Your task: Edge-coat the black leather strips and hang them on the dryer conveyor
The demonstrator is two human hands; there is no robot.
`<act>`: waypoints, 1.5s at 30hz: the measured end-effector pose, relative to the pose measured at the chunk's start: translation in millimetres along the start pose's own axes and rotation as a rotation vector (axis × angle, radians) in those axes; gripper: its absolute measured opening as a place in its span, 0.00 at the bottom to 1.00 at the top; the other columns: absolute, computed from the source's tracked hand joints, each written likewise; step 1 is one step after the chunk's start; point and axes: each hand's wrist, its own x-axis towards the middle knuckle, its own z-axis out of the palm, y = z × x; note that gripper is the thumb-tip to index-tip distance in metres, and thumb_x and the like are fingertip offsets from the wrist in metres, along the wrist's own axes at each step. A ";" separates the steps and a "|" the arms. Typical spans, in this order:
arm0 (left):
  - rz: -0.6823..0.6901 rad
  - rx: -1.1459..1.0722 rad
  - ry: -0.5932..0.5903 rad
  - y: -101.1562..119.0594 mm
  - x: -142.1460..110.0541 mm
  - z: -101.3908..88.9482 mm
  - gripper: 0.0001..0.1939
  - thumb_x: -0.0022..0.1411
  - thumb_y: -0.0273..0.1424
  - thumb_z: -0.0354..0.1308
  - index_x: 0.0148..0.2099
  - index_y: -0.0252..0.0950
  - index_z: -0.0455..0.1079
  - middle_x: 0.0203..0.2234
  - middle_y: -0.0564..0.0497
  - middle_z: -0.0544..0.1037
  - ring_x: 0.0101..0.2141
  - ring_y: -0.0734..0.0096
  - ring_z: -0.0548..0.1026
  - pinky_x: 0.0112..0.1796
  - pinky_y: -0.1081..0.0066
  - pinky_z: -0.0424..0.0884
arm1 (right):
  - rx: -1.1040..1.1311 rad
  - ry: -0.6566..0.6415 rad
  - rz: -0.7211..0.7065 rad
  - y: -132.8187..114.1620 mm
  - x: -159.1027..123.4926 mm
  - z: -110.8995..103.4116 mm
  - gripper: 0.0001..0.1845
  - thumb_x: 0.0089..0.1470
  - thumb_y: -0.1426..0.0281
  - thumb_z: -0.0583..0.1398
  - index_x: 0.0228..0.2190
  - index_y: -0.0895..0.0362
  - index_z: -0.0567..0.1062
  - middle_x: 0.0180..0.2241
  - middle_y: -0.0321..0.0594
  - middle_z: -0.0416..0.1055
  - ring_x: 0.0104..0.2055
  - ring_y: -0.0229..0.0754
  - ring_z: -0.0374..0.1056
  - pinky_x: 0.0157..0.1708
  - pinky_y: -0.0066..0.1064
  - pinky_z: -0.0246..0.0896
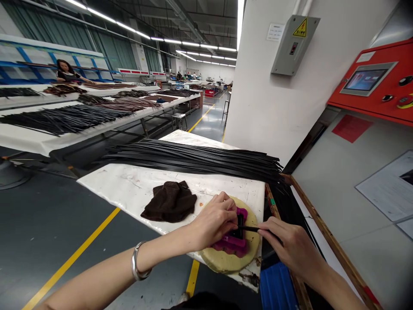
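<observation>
My right hand (pixel 292 243) pinches a thin black strip (pixel 251 228). The strip runs leftward over a magenta tray (pixel 243 249) to the fingertips of my left hand (pixel 219 219), which are closed at its other end. Inside the tray is something black and glossy (pixel 238 232), partly hidden by my left fingers. The tray rests on a round, pale yellow pad (pixel 226 263) at the right end of a white-covered table (pixel 122 183). A crumpled dark brown cloth (pixel 170 201) lies to the left of my left hand.
A long bundle of black strips (pixel 193 157) lies across the table behind my hands. At the right stand a wooden-edged frame (pixel 322 241) and an orange control panel (pixel 380 82). A blue item (pixel 278 286) is below the table edge. One person (pixel 69 73) works at far-left tables.
</observation>
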 end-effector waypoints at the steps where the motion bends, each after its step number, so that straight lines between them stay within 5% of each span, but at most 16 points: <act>1: 0.009 0.001 0.001 0.6 2.3 0.8 0.07 0.66 0.27 0.55 0.37 0.35 0.73 0.37 0.47 0.71 0.42 0.63 0.61 0.43 0.64 0.61 | -0.043 -0.031 -0.009 -0.6 2.6 -7.1 0.12 0.68 0.71 0.50 0.37 0.54 0.73 0.31 0.35 0.70 0.30 0.38 0.69 0.29 0.32 0.54; 8: 0.019 0.024 -0.011 5.2 8.4 -3.3 0.07 0.66 0.29 0.56 0.36 0.35 0.74 0.36 0.47 0.71 0.42 0.62 0.61 0.42 0.64 0.62 | -0.395 -0.200 -0.112 -22.5 35.9 -53.0 0.08 0.62 0.76 0.56 0.32 0.52 0.71 0.28 0.33 0.68 0.26 0.40 0.64 0.25 0.34 0.41; 16: 0.048 0.018 0.007 4.3 17.4 13.0 0.03 0.63 0.27 0.60 0.35 0.35 0.73 0.36 0.49 0.73 0.42 0.63 0.62 0.45 0.63 0.61 | -0.495 -0.257 -0.312 -33.3 56.8 -61.2 0.15 0.47 0.87 0.57 0.28 0.54 0.67 0.27 0.33 0.64 0.26 0.39 0.58 0.26 0.37 0.36; 20: 0.023 -0.203 -0.004 0.4 30.9 9.4 0.02 0.57 0.24 0.63 0.32 0.35 0.74 0.35 0.50 0.74 0.43 0.64 0.65 0.47 0.65 0.62 | -0.477 -0.228 -0.222 -22.9 55.6 -74.7 0.13 0.53 0.85 0.58 0.31 0.53 0.69 0.28 0.32 0.67 0.29 0.40 0.61 0.28 0.36 0.41; 23: -0.095 -0.610 -0.091 -8.6 39.9 -5.4 0.02 0.51 0.25 0.65 0.30 0.35 0.76 0.32 0.51 0.75 0.40 0.66 0.70 0.43 0.68 0.65 | -0.276 -0.185 -0.186 -10.4 51.5 -83.3 0.08 0.59 0.73 0.63 0.39 0.50 0.72 0.33 0.31 0.70 0.33 0.38 0.66 0.30 0.32 0.50; 27: -0.286 -1.062 -0.280 -16.6 44.8 -25.3 0.02 0.45 0.25 0.63 0.26 0.34 0.77 0.25 0.53 0.75 0.31 0.72 0.71 0.36 0.73 0.65 | -0.048 0.040 -0.344 4.7 39.1 -68.4 0.12 0.61 0.74 0.62 0.46 0.50 0.74 0.38 0.37 0.71 0.38 0.37 0.67 0.35 0.28 0.60; 34: -0.375 -1.006 -0.338 -15.1 39.4 -41.8 0.01 0.44 0.27 0.63 0.23 0.35 0.77 0.21 0.54 0.74 0.28 0.72 0.68 0.33 0.72 0.63 | 0.148 0.253 -0.286 3.2 18.1 -13.8 0.23 0.61 0.82 0.57 0.53 0.52 0.72 0.39 0.41 0.73 0.40 0.38 0.70 0.39 0.29 0.68; 37: -0.388 -0.884 -0.219 -21.5 31.8 -53.3 0.08 0.50 0.35 0.65 0.32 0.36 0.79 0.28 0.52 0.78 0.33 0.67 0.71 0.38 0.70 0.64 | 0.248 0.310 -0.166 -4.0 16.9 -2.5 0.18 0.61 0.80 0.59 0.48 0.51 0.76 0.37 0.38 0.75 0.38 0.38 0.72 0.38 0.28 0.69; 40: -0.458 -0.701 0.059 -30.7 18.3 -63.1 0.18 0.56 0.45 0.61 0.40 0.37 0.78 0.35 0.49 0.78 0.39 0.64 0.72 0.40 0.69 0.63 | 0.349 0.354 -0.045 -10.9 17.3 5.0 0.11 0.61 0.76 0.60 0.42 0.51 0.78 0.35 0.36 0.76 0.36 0.38 0.73 0.37 0.27 0.69; 45: -0.535 -0.710 0.324 -36.2 -16.9 -55.8 0.22 0.61 0.49 0.57 0.43 0.36 0.77 0.37 0.48 0.77 0.39 0.65 0.70 0.41 0.69 0.63 | 0.402 0.321 0.067 -17.9 16.6 18.0 0.07 0.63 0.71 0.58 0.38 0.54 0.78 0.32 0.38 0.75 0.32 0.38 0.72 0.33 0.27 0.68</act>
